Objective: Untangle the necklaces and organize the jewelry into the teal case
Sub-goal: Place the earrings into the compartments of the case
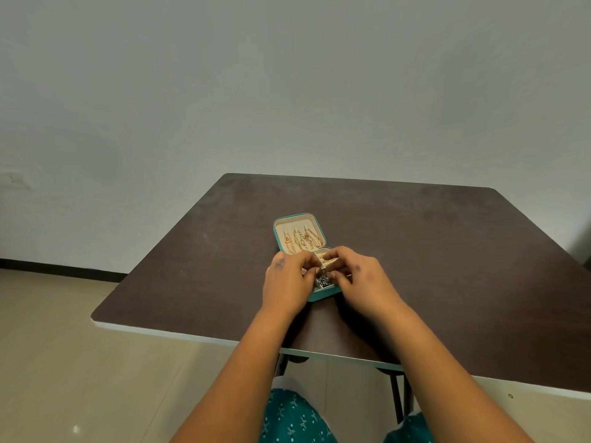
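- So we're looking down at a dark brown table [415, 251] with the teal case [323, 294] sitting open near the middle, a bit toward our edge.
- The lid half [299, 233] lies flat on the far side, cream lining up, and a row of gold necklaces [302, 239] is laid out side by side in it. They look separated rather than knotted, though the chains are too small for us to swear to every link.
- The near half of the case is the compartment tray, and both hands are parked right over it, so we only get a peek inside.
- Our left hand [287, 282] covers the left part of the tray, fingers curled in and down. It seems to be pinching something small and pale at the fingertips, but we honestly can't tell what.
- Our right hand [361, 276] comes in from the other side, fingers bent, with its fingertips meeting the left ones over the middle of the tray. Looks like a pinch too, and what's in it is hidden.
- Between the two hands we can spot a little heap of dark, sparkly jewelry [323, 279] in one near compartment, and a cream divider [320, 262] just behind it.
- Both forearms reach across the near table edge, and teal patterned fabric [294, 417] shows on the knees below.
- Behind the table it's just a plain pale wall [287, 91] and a tiled floor [64, 346] to the left.
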